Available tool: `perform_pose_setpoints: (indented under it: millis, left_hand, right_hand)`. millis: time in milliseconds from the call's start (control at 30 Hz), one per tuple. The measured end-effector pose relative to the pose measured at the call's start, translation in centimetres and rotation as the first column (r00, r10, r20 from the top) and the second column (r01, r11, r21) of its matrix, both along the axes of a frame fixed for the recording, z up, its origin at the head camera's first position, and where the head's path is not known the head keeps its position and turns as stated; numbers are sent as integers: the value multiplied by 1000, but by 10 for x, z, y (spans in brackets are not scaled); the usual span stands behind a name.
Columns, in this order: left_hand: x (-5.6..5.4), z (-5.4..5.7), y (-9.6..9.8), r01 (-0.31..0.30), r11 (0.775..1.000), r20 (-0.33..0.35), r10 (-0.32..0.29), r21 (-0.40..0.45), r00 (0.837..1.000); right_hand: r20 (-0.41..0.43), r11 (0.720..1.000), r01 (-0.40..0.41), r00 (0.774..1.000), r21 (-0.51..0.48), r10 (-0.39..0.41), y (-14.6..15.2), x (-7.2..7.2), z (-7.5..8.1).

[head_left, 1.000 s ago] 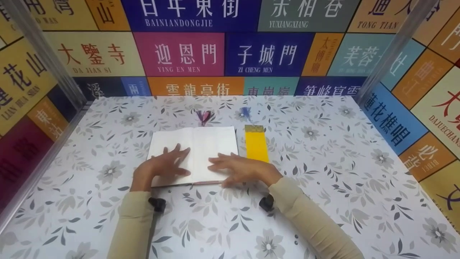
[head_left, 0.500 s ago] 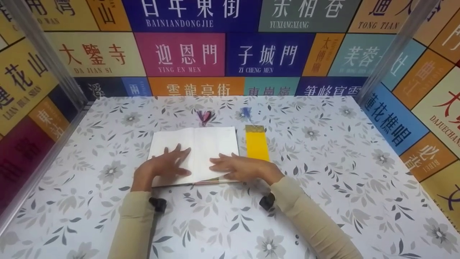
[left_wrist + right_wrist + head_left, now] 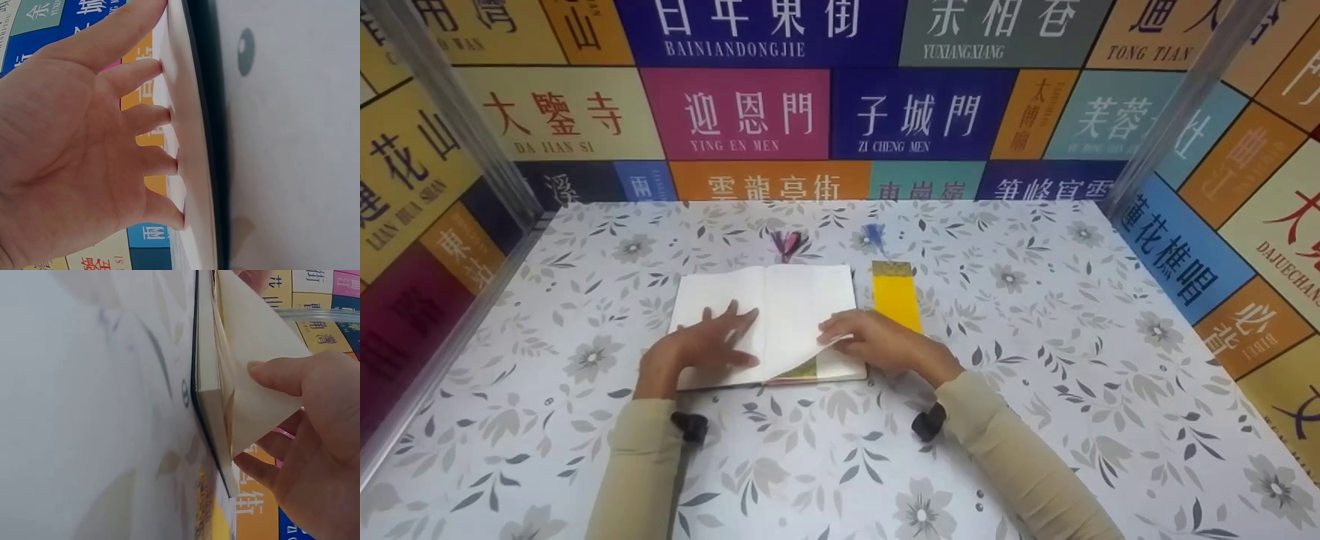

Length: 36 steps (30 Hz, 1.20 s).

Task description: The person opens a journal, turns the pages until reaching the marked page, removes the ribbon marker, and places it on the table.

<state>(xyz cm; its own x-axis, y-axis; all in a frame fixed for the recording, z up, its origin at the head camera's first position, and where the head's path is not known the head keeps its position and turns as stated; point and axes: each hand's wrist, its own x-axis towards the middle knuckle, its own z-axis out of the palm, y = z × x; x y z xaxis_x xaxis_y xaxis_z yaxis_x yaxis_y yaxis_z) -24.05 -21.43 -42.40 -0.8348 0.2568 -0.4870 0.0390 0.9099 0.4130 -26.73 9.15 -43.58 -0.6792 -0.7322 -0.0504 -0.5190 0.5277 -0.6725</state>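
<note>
An open book with blank white pages (image 3: 795, 300) lies on the table. My left hand (image 3: 697, 349) rests on its left page with fingers spread; in the left wrist view the fingertips press down on the paper. My right hand (image 3: 889, 341) pinches the near corner of the right page (image 3: 264, 343), thumb on its underside and fingers on the other face. That page is lifted and curved. Below it shows part of a green and pink strip (image 3: 804, 370), the rest hidden. A purple and pink tassel (image 3: 786, 244) sticks out past the book's far edge.
A yellow bookmark (image 3: 896, 300) with a gold-brown end lies right of the book, partly behind my right hand. Its blue tassel (image 3: 874, 237) lies beyond it. A floral cloth (image 3: 1035, 375) covers the table, and panels with lettering (image 3: 735, 112) stand around it.
My right hand has gone from lying flat on the right page to pinching its near corner and lifting it, uncovering the green strip. My left hand has stayed in place.
</note>
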Motion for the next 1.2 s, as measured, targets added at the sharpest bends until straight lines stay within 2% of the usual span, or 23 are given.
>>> perform_pose_setpoints:
  millis: [133,233,300,467,600,667,767,833,900,1100,1200]
  left_hand:
    - [0,0,0,0,1000,4,0,-3,1000]
    - [0,0,-1,0,1000,3,0,-11,1000]
    - [0,0,-1,-1,1000,7,2,-16,1000]
    - [0,1,0,-14,1000,27,15,-19,1000]
    - [0,0,0,-11,1000,27,12,-24,1000]
    - [-1,0,1,-7,1000,24,8,-28,1000]
    - [-1,0,1,-3,1000,22,4,-29,1000]
    - [-1,1,1,-5,1000,17,5,-17,1000]
    - [-1,1,0,-11,1000,10,11,7,1000]
    - [1,2,0,-42,997,5,42,58,999]
    - [0,6,1,-65,995,-14,67,78,998]
  right_hand:
    - [40,982,164,986,-99,-161,2,1,-8]
    - [80,937,284,959,-205,-273,-1,1,-15]
    - [153,898,348,936,-271,-316,-4,1,-18]
    - [382,795,464,867,-390,-319,-8,3,-17]
    - [436,750,535,824,-390,-362,-7,2,-10]
    - [464,714,576,798,-397,-385,-7,0,-7]
    - [543,640,657,731,-398,-413,-9,-3,-2]
    - [597,601,692,694,-401,-402,-11,-6,0]
    - [634,584,711,668,-391,-389,-14,-8,2]
    - [675,583,730,633,-358,-379,-23,-11,6]
    - [689,571,741,619,-353,-377,-27,-11,9]
